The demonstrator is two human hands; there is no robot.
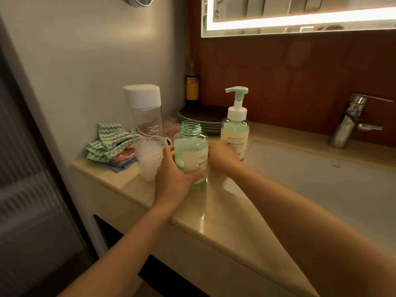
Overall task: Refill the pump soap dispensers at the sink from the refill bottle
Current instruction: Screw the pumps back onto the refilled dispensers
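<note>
Setting: beige counter [225, 215], sink [321, 179] on the right.
Open dispenser [190, 146]: pump off, upright at the counter's middle.
Left hand [171, 179]: wrapped round its lower body, thumb across the label.
Right hand [220, 156]: between both dispensers, grip unclear.
Second dispenser [235, 129]: pump on, just behind.
Refill bottle [147, 116]: capped, just left.

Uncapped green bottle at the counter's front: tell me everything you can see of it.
The uncapped bottle is clear green-tinted plastic with a bare threaded neck, no pump, and a pale label reading FRESH. It stands upright on the beige counter, left of the sink basin, just left of the pump dispenser. The left hand grips its lower body, thumb across the label; the right hand lies against its right side, grip unclear.
</note>
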